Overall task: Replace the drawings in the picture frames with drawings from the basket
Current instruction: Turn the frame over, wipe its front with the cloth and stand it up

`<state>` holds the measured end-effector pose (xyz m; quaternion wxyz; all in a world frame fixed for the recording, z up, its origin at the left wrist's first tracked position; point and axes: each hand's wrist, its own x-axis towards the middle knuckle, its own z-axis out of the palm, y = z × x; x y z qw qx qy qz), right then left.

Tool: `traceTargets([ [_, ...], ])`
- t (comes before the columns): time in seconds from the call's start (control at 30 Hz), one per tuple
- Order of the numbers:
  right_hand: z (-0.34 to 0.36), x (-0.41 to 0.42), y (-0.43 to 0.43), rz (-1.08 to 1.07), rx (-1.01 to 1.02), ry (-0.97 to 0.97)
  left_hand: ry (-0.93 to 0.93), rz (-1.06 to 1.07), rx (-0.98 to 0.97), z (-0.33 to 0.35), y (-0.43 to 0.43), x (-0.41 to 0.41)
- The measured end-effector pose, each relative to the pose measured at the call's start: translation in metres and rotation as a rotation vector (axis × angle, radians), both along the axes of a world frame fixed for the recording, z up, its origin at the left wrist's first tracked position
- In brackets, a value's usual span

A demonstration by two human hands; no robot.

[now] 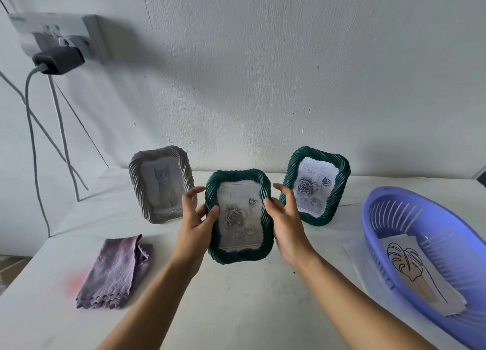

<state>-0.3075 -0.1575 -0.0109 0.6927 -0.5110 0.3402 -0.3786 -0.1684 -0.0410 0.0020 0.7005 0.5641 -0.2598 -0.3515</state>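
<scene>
Dark green, rope-twisted moulding, that's the picture frame [239, 216] being held up mid-view over the white table [236, 310]. It's in front of the two frames stood by the wall. Its long axis is kept pretty much upright and the front is turned toward the camera, so a rose drawing [235, 219] can be seen in it.

The left rim is gripped by the left hand [193, 218], thumb laid on the front and fingers curled behind. The right rim is gripped the same way by the right hand [285, 223]. Both forearms are stretched forward from the bottom edge of the view.

Further back, a second green frame [315, 186] and a pale grey cat frame [161, 185] are stood upright. A leaf drawing [410, 265] is laid in the lilac basket [376, 247], which is cut off at the right.

The writing on the rose drawing is too blurred to be read. Whether the held frame's bottom edge touches the table can't be told.
</scene>
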Motion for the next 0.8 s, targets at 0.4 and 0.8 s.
traceTargets([
  [0.4, 0.03, 0.055, -0.058, -0.004, -0.048, -0.077, -0.009, -0.036, -0.059, 0.013, -0.07, 0.055],
  [0.8, -0.012, 0.062, -0.066, -0.043, -0.117, 0.032, 0.006, -0.053, -0.074, -0.03, -0.093, 0.059],
])
